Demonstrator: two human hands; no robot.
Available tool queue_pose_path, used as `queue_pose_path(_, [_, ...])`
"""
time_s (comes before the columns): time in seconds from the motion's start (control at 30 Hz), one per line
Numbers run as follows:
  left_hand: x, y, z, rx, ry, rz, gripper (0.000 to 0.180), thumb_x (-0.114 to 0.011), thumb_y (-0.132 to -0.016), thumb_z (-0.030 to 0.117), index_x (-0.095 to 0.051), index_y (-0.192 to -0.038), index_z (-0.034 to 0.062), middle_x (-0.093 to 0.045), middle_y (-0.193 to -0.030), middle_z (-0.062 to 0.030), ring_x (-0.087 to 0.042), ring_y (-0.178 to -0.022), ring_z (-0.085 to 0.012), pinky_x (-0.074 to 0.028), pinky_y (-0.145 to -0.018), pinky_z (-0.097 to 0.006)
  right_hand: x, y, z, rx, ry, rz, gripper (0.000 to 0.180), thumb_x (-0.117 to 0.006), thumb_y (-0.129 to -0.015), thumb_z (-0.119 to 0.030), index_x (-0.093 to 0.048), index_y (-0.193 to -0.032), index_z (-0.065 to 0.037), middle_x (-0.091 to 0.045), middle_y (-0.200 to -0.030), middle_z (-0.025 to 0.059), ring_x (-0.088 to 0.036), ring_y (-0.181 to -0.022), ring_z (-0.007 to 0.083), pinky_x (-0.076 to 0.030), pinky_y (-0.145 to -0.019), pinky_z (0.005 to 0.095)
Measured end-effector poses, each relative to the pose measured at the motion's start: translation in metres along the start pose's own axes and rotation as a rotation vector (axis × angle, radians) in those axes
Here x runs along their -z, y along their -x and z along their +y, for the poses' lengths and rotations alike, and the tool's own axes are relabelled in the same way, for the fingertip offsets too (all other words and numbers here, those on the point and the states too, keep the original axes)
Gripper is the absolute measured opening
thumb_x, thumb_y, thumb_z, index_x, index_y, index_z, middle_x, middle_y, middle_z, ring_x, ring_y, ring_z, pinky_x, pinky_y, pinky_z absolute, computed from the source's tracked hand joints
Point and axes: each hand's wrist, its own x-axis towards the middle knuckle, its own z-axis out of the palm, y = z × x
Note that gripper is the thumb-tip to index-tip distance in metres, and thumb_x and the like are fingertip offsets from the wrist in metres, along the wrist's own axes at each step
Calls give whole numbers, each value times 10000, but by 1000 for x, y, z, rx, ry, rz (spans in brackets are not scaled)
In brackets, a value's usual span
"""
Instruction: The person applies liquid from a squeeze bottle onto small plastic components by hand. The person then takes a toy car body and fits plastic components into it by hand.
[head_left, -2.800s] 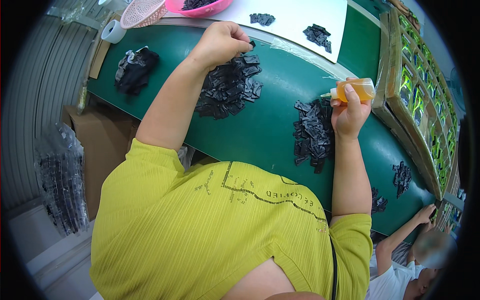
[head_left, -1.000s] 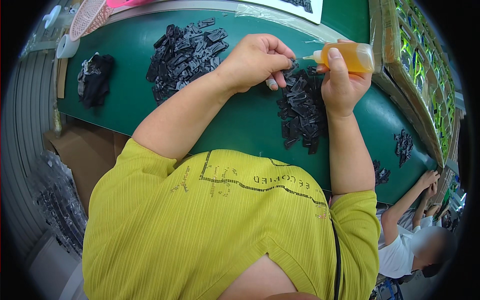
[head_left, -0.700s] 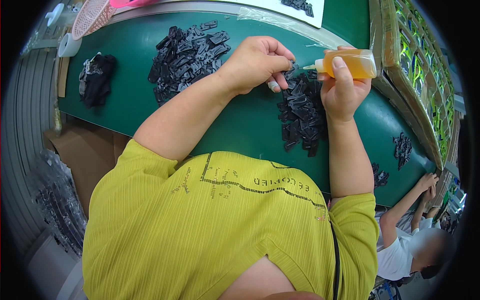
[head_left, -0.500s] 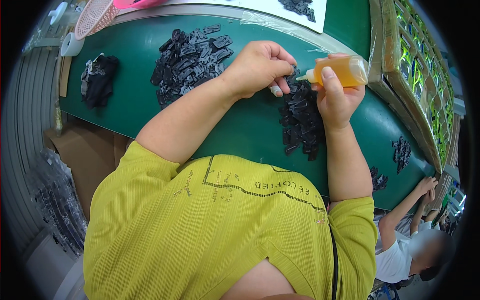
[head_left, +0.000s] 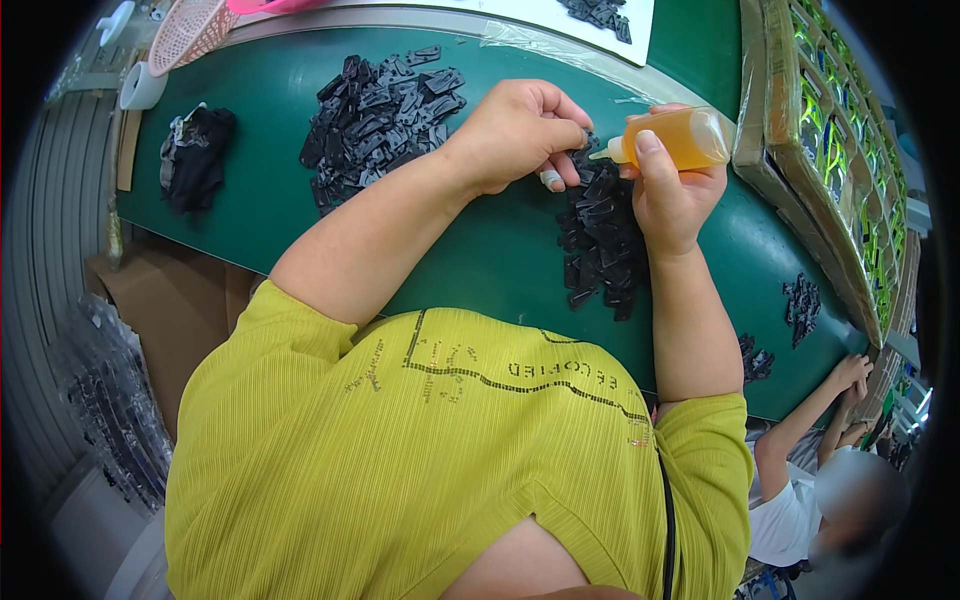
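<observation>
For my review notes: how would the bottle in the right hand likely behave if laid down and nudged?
The bottle would probably roll, since its body looks rounded. It may feel fairly weighty for its size, as amber liquid shows through much of it. Its tapered nozzle suggests it might drip if left lying.

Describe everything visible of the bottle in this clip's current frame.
The bottle is see-through, apparently plastic, with amber liquid inside and a clearer base end. A pale collar leads to a narrow, tapering nozzle. The right hand grips it, thumb along its side, tipped roughly sideways above the green table. Its nozzle points left toward the left hand's fingertips; whether the tip touches anything is unclear.
</observation>
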Motion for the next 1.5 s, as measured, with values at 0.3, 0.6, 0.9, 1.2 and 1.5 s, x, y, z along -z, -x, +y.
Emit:
queue_pose_path(0.3, [1, 1, -2, -10, 102, 13, 211, -616, -832, 38, -586, -1016, -61, -635, -825, -106, -639, -566, -157, -520, -500, -241, 10, -12, -6, -66, -284, 139, 214, -591, -826, -61, -516, -1017, 0, -585, -848, 110, -572, -641, 159, -432, -452, 237])
queue_pose_path(0.6, [99, -52, 49, -350, -263, 514, 161, -645, -800, 39, -625, -940, -38, -651, -740, -97, -645, -581, -146, -510, -528, -268, 7, -10, -5, -67, -253, 146, 235, -598, -827, -67, -506, -1031, 5, -587, -857, 134, -556, -631, 167, -432, -478, 250])
queue_pose_path(0.9, [134, -26, 58, -210, -978, 492, 294, -791, -657, 259, -695, -849, 57, -681, -808, -115, -649, -792, -233, -498, -744, -334, 12, -15, -2, -77, -230, 158, 224, -596, -832, -55, -510, -1029, 4, -584, -845, 114, -556, -633, 165, -432, -481, 247])
queue_pose_path(1.2, [92, 7, 50, -250, -721, 297, 190, -740, -731, 120, -631, -858, 30, -632, -747, -38, -594, -654, -132, -469, -577, -261, 10, -7, -6, -74, -231, 137, 217, -598, -824, -45, -516, -1019, 1, -588, -813, 119, -537, -577, 162, -427, -481, 251])
queue_pose_path(1.5, [3, 12, -3, 15, -11, -40, 273, -623, -841, 34, -569, -1095, -51, -632, -809, -79, -648, -653, -143, -513, -556, -222, 6, -10, -2, 29, -159, 121, 180, -614, -828, -47, -524, -976, 2, -600, -835, 103, -559, -615, 142, -444, -473, 225])
